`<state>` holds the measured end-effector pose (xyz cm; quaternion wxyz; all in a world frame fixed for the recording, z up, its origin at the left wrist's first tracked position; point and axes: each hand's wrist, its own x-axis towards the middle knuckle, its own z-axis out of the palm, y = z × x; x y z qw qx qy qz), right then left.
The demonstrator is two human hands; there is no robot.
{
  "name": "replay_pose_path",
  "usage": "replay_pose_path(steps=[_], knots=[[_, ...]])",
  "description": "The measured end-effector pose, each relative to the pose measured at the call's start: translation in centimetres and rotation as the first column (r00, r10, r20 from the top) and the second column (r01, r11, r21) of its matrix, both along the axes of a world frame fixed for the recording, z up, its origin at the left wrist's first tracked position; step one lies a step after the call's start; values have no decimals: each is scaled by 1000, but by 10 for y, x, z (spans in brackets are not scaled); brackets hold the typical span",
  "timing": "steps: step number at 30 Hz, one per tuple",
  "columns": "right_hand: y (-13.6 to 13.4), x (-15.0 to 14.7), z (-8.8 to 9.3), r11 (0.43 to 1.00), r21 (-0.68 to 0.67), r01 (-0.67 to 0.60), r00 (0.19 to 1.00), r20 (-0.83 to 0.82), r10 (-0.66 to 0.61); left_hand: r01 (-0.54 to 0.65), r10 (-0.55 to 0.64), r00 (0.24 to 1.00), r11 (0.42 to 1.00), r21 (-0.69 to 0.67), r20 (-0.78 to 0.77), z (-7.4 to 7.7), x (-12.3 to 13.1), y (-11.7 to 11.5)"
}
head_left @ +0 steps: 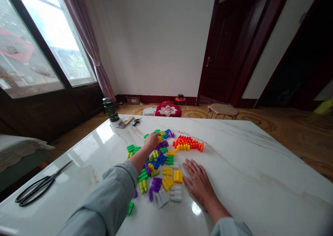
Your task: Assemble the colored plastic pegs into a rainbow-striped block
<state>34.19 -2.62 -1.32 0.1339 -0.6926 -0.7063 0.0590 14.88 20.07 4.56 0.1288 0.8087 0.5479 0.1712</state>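
Glossy plastic pieces with rounded, finger-like ridges, in green, blue, purple, yellow and white (176,194), lie scattered over a smooth, pale desk (247,180) with marble-like veining. Beyond the right hand (199,181), upright round-topped red-orange plastic pieces (188,142) stand packed in a block, with a short row of yellow round-topped pieces (183,147) along its near edge. The left hand (152,139) reaches to the far part of the scatter, its fingers bent at a small yellow plastic piece (159,139); its fingertips are hidden, so I cannot tell whether that grip pinches it. The right grip is spread, palm down on the desk, just beside the nearer yellow and white pieces.
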Motion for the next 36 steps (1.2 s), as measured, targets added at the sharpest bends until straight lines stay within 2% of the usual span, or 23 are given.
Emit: replay_pose_path(steps=[4, 7, 10, 12, 14, 17, 22, 28, 32, 36], knots=[[0, 0, 1, 1000, 5, 2, 1000, -4, -2, -11, 17, 993, 999, -46, 120, 15, -9, -4], [0, -1, 1, 1000, 5, 7, 1000, -10, -7, 132, -98, 977, 975, -177, 189, 26, -16, -12], [1, -1, -1, 1000, 5, 10, 1000, -17, -10, 315, -248, 940, 896, -314, 236, 31, -18, -25], [1, -1, -1, 1000, 5, 10, 1000, -22, -10, 384, -307, 916, 857, -345, 258, 31, -15, -32], [1, -1, 0, 1000, 1, 11, 1000, -28, -11, 407, -330, 906, 852, -331, 264, 28, -10, -35], [0, -2, 3, 1000, -4, 11, 999, -34, -11, 399, -348, 912, 873, -281, 216, 22, 0, -35], [-1, -3, 4, 1000, 5, 15, 999, -45, -14, 368, -370, 929, 910, -191, 24, 8, 21, -40], [-2, -3, 3, 1000, 8, 23, 998, -58, -23, 256, -274, 941, 960, -114, -196, -4, 43, -61], [-3, -4, 3, 1000, 3, 26, 998, -57, -26, 205, -218, 944, 976, -77, -248, -10, 53, -70], [-2, -4, 4, 1000, -7, 27, 998, -61, -27, 182, -191, 955, 981, -64, -227, -14, 58, -77]])
